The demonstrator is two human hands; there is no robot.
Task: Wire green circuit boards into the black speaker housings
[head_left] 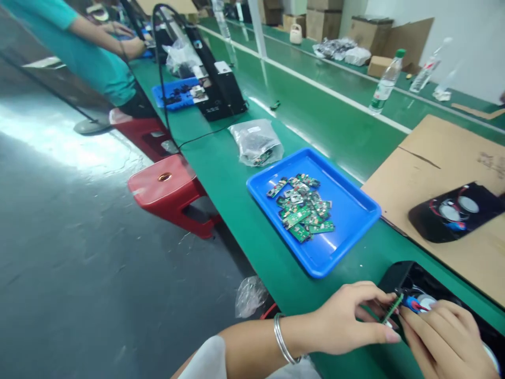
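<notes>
At the lower right, my left hand pinches a small green circuit board between thumb and fingers, with the board tilted on edge. My right hand is closed with its fingertips against the board's near side; what they pinch is hidden. A blue part with red wires shows just above the right index finger. Both hands are over an open black housing, which has round silvery parts inside and is partly covered by my right hand. Left of it, a blue tray holds a pile of green circuit boards.
A second black housing lies on cardboard at the right. Beyond the tray are a plastic bag of boards and a black stand. A red stool stands left of the bench. A co-worker in teal works farther along.
</notes>
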